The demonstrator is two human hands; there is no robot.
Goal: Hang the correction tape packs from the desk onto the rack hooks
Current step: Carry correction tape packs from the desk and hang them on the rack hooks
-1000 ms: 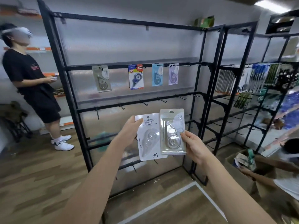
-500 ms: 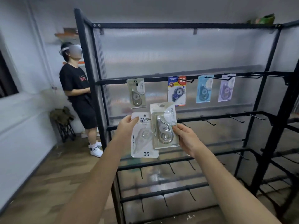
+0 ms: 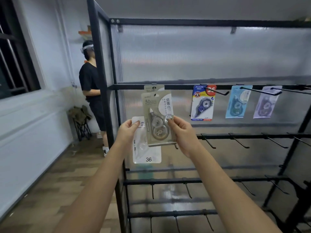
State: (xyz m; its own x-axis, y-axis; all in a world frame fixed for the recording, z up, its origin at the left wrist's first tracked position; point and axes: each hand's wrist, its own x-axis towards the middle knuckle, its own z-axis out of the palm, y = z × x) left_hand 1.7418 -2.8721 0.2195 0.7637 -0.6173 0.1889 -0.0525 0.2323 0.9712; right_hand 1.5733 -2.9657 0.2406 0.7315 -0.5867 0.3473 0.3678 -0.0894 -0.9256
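Note:
My right hand (image 3: 182, 133) pinches a grey correction tape pack (image 3: 157, 115) by its right edge and holds it up in front of a matching grey pack (image 3: 152, 88) that hangs on the leftmost hook of the black rack (image 3: 185, 87). My left hand (image 3: 128, 130) grips a white pack marked 36 (image 3: 147, 153) by its top left corner, lower and partly behind the grey one. Three more packs hang on the same rail: a dark blue pack (image 3: 202, 103), a light blue pack (image 3: 237, 102) and a lilac pack (image 3: 265, 102).
Bare hooks (image 3: 208, 141) line the lower rails. A person in black (image 3: 91, 91) stands behind the rack's left post, next to a folding stool (image 3: 80, 121). A window and white wall run along the left; the floor is wood.
I have moved closer to the rack's left end. My right hand lifted the grey pack up to the hanging grey pack; the left hand stays lower with the white pack.

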